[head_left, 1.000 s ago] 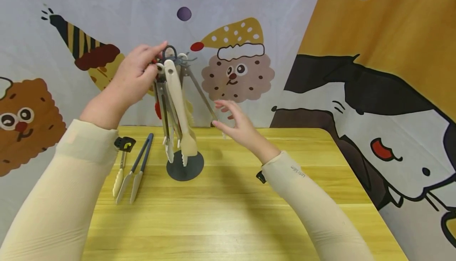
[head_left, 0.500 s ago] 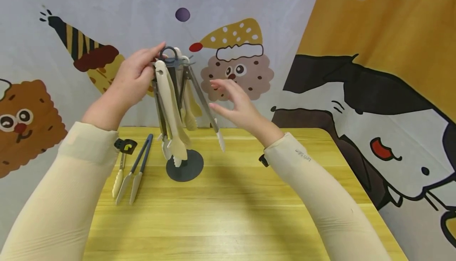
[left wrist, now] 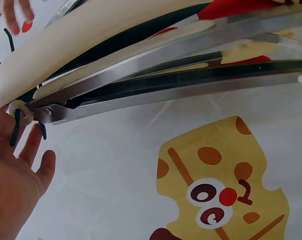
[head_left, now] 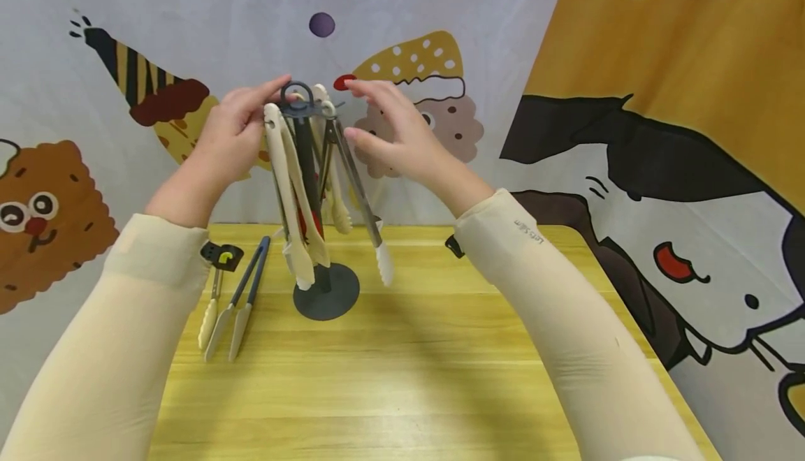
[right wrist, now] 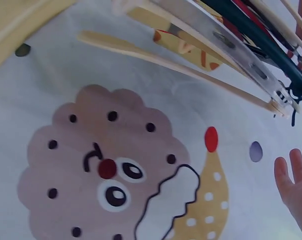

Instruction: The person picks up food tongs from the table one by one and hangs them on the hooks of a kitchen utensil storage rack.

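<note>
A dark grey utensil stand (head_left: 331,302) with a round base, a central pole and a ring on top holds several hanging tongs. Cream-coloured tongs (head_left: 291,188) hang at its left front, and metal tongs with white tips (head_left: 361,192) splay out at the right. My left hand (head_left: 229,143) touches the hooked top from the left, its index finger reaching up beside the ring. In the left wrist view a metal pair of tongs (left wrist: 106,75) hangs right by its fingers. My right hand (head_left: 405,129), fingers spread, hovers just right of the stand's top with nothing in it.
On the wooden table (head_left: 402,377), left of the base, lie blue-handled tongs (head_left: 251,286) with pale ends. Beside them is a tool with a cream scalloped end (head_left: 209,325), partly hidden by the left wrist. A cartoon-printed cloth (head_left: 264,0) hangs behind.
The hanging tongs have turned around the pole, the front ones shifting left and the splayed metal pair coming forward. My right hand has risen and moved left towards the stand's top.
</note>
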`<state>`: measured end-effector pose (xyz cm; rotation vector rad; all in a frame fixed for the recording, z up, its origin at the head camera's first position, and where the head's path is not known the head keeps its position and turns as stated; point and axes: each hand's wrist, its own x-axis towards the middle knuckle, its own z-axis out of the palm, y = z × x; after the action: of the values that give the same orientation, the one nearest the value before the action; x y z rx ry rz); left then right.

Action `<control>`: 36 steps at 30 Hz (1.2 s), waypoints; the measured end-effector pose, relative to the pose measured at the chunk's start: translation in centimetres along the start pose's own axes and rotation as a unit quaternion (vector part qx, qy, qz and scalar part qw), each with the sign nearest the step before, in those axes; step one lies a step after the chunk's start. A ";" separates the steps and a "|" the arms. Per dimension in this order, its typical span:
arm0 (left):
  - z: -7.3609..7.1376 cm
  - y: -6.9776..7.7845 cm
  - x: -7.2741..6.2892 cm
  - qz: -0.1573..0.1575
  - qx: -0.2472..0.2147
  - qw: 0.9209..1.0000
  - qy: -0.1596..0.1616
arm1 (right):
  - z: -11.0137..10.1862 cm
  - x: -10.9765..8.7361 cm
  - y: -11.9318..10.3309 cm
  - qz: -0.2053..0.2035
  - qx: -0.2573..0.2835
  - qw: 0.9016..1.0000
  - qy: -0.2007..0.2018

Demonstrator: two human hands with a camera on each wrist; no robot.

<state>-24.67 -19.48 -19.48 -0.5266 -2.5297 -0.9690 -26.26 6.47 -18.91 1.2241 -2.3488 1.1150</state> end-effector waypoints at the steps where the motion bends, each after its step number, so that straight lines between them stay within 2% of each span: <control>1: 0.0 -0.1 0.1 0.003 0.001 1.000 0.004 | -0.1 0.4 -0.2 -0.003 -0.002 1.000 -0.004; 5: 0.1 -0.3 0.3 0.000 -0.008 1.000 0.006 | -0.4 2.0 -1.2 -0.001 -0.027 0.999 -0.033; 9: 0.1 -0.4 0.3 -0.004 -0.013 1.000 0.013 | -0.2 3.4 -1.1 0.016 -0.054 0.996 -0.070; 12: 0.2 -0.5 0.3 -0.004 -0.012 0.999 0.039 | 0.0 4.0 -1.5 0.038 -0.055 0.993 -0.102; 17: 0.5 -1.0 0.1 0.000 -0.039 0.995 0.096 | 0.6 4.7 -1.8 0.050 -0.063 0.987 -0.139; 21: 0.4 -1.5 0.0 0.003 -0.052 0.992 0.116 | 1.0 5.2 -2.0 0.051 -0.082 0.984 -0.149; 25: 0.2 -1.9 -0.1 0.001 -0.051 0.992 0.115 | 1.2 5.7 -2.2 0.059 -0.095 0.981 -0.156; 29: 0.1 -2.1 -0.6 -0.016 -0.056 0.993 0.100 | 1.3 6.0 -2.1 0.070 -0.095 0.979 -0.165; 36: 0.1 -2.7 -1.6 -0.036 -0.051 0.994 0.085 | 1.4 6.5 -1.7 0.059 -0.114 0.974 -0.187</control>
<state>-24.58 -21.56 -21.77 -0.3676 -2.3707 -1.1242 -28.67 1.09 -15.48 1.3160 -2.7646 0.6607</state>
